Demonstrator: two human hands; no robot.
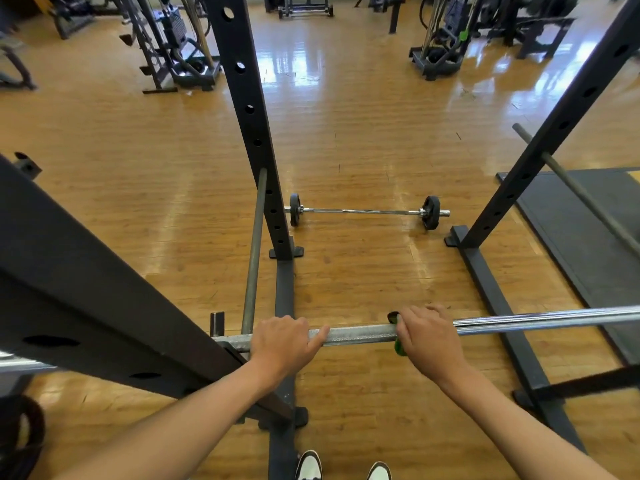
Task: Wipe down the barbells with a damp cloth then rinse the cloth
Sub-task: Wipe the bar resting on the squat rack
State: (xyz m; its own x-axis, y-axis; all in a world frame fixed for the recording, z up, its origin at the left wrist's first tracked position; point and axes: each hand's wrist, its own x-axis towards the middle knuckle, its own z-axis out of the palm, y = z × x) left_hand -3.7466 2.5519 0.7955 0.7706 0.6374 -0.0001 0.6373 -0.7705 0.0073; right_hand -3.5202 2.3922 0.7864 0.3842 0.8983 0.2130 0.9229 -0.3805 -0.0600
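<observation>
A steel barbell lies across the black squat rack in front of me, running from left to right. My left hand grips the bar just right of the rack's slanted upright. My right hand holds a green cloth wrapped around the bar, with only the cloth's edges showing under my fingers. A second, small barbell with dark plates lies on the wooden floor beyond the rack.
Black rack uprights rise left and right, and base rails run along the floor. Thin grey bars lean on the rack. A dark mat lies at right. Gym machines stand at the back.
</observation>
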